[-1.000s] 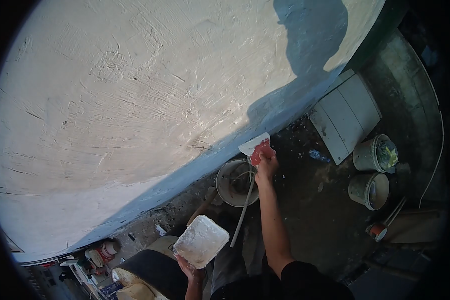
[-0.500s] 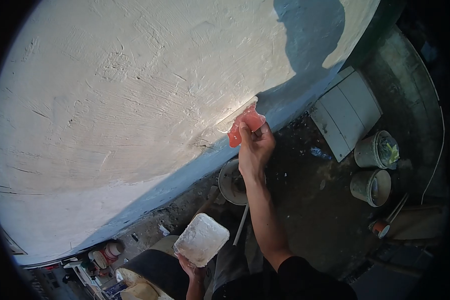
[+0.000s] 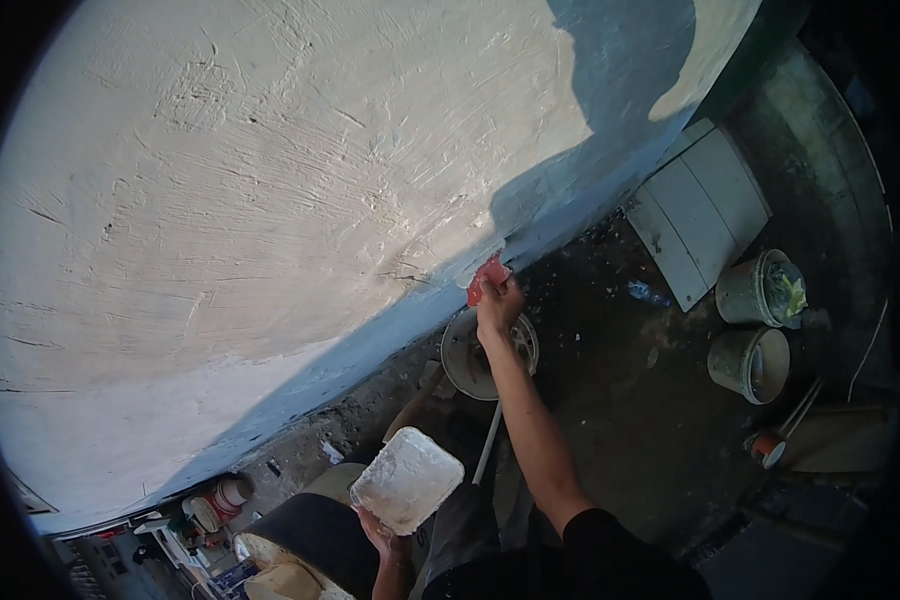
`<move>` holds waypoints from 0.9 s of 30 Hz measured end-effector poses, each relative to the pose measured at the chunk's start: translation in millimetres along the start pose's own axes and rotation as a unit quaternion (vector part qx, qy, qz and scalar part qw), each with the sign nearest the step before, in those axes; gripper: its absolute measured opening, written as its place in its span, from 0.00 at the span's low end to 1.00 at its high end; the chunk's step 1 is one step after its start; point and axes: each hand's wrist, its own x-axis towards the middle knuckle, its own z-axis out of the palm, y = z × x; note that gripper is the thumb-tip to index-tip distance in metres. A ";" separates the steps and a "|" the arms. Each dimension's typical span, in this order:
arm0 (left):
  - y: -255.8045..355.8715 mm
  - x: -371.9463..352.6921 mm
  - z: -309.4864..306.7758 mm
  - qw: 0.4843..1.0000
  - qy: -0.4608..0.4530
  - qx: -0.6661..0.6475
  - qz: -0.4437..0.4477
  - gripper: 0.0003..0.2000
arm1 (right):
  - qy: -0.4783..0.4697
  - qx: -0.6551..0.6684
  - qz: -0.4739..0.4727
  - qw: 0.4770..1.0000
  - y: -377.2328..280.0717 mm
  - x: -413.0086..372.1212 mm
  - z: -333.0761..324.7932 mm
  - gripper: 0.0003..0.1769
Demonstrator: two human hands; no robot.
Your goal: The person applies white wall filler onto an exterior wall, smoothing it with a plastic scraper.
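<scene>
My right hand point(image 3: 500, 306) grips a red plastic putty scraper point(image 3: 488, 279) between thumb and fingers, its white-smeared edge against the lower, shaded part of the wall point(image 3: 300, 190). Rough ridges and scratches mark the pale wall surface. Lower down, my left hand point(image 3: 382, 535) holds a square container point(image 3: 408, 482) coated with white, putty-like material. The container is tilted toward me, and part of that hand is hidden beneath it.
Below my right hand stands a round bucket point(image 3: 462, 358). Farther right are two more buckets point(image 3: 742, 292) point(image 3: 735, 366), grey-white panels point(image 3: 698, 215) and a small orange-and-white pot point(image 3: 766, 449). A dark drum point(image 3: 315, 540) stands at lower left, near several cluttered items.
My right hand has moved down the wall with the scraper, from the sunlit part to the shaded lower part. My left hand and the container have barely moved.
</scene>
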 end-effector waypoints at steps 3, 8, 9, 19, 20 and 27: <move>5.6 1.2 3.4 0.999 0.008 -0.037 -0.032 0.54 | -0.034 0.051 -0.017 0.998 -45.2 -19.5 32.7 0.09; 8.3 10.1 6.0 0.998 0.000 -0.049 -0.027 0.55 | -0.071 -0.024 -0.153 0.985 -114.0 -72.2 67.4 0.03; 6.0 9.9 5.1 0.999 -0.001 -0.040 -0.014 0.56 | -0.088 -0.037 -0.167 0.981 -128.9 -83.1 70.0 0.03; 17.7 14.6 7.7 1.000 0.001 -0.001 -0.025 0.59 | -0.081 0.056 -0.097 0.990 -158.8 -119.7 9.8 0.09; 23.5 13.8 11.2 1.000 0.001 0.001 -0.029 0.60 | -0.070 0.061 -0.100 0.991 -142.9 -113.1 -2.9 0.09; 16.9 16.5 2.5 0.995 -0.047 0.090 0.026 0.61 | 0.000 0.013 0.021 1.000 -46.0 -63.5 3.1 0.10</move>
